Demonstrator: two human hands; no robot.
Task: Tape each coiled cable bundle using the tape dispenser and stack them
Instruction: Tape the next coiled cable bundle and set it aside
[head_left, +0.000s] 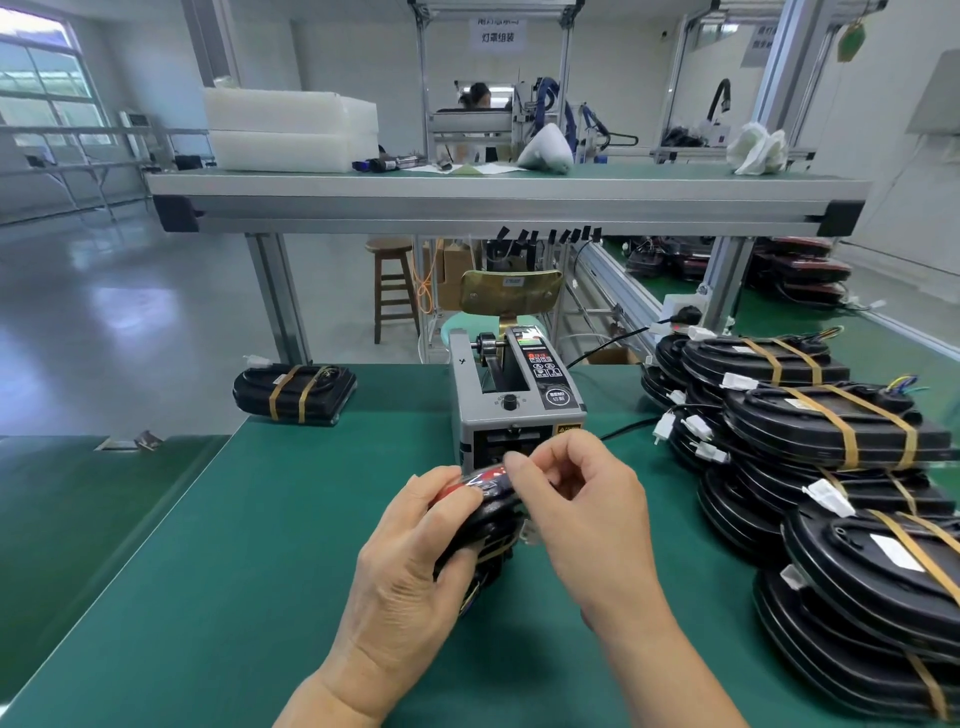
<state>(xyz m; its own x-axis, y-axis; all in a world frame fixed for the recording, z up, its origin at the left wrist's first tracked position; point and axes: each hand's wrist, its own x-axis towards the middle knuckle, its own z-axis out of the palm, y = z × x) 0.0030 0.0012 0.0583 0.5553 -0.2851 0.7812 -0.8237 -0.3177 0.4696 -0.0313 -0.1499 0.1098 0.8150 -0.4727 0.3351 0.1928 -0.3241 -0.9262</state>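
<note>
- Two bare forearms enter from the bottom edge, uncovered to the frame's limit; no sleeve shows.
- Left hand (410, 566): ungloved, no ring visible, knuckles creased, veins raised across the back.
- Right hand (582, 506): ungloved, without wristband, nails short and unpainted, wrist creased.

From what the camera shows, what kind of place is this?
Most likely a factory assembly workshop. An electric tape dispenser stands on a green-matted workbench, many taped cable bundles are piled at the right, and aluminium-framed workstations fill the hall behind.
</note>
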